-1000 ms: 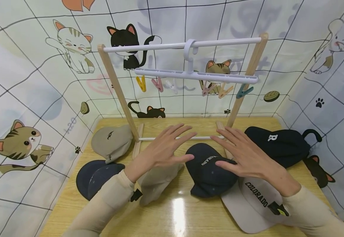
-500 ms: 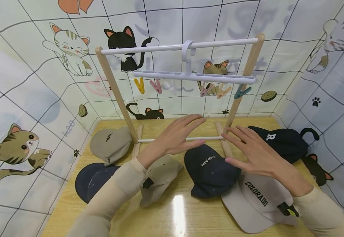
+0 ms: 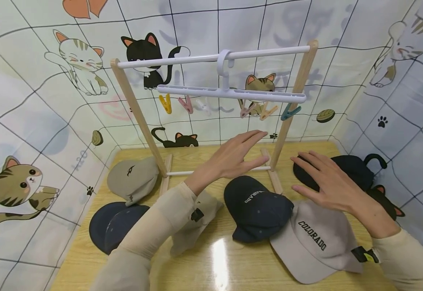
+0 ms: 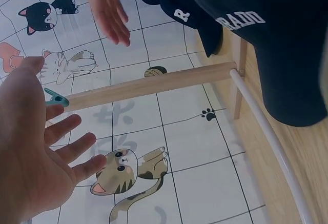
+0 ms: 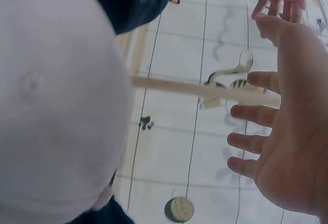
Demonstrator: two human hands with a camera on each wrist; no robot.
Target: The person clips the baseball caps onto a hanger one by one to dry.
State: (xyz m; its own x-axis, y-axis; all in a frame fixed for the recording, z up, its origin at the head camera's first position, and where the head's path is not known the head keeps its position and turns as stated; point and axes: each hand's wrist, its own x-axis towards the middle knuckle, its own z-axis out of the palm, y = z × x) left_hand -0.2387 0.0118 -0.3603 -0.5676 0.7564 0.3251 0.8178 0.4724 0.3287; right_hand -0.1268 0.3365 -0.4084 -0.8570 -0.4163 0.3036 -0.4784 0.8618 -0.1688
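My left hand [image 3: 233, 155] hovers with fingers extended, palm turned to the right, above and behind a navy cap [image 3: 256, 210] with white lettering. Nothing is in its grasp. To the right, my right hand [image 3: 328, 184] is held in the air with fingers spread and holds nothing. It overlaps a black cap [image 3: 355, 167], whose white R shows in the left wrist view. Below it lies a pale grey cap [image 3: 317, 238] marked COLORADO. The left sleeve partly covers a beige cap [image 3: 198, 222] and a navy cap [image 3: 115, 224].
Another beige cap [image 3: 131, 180] lies at the back left of the wooden table [image 3: 182, 275]. Behind the hands stands a wood-and-white rack [image 3: 138, 113]. A white hanger [image 3: 229, 93] hangs from its top bar, with several coloured clips beneath. Cat-print cloth surrounds the table.
Both hands have drifted right; the left has also risen away from the navy cap. The gap between them is wider than half a second ago. The caps have stayed put.
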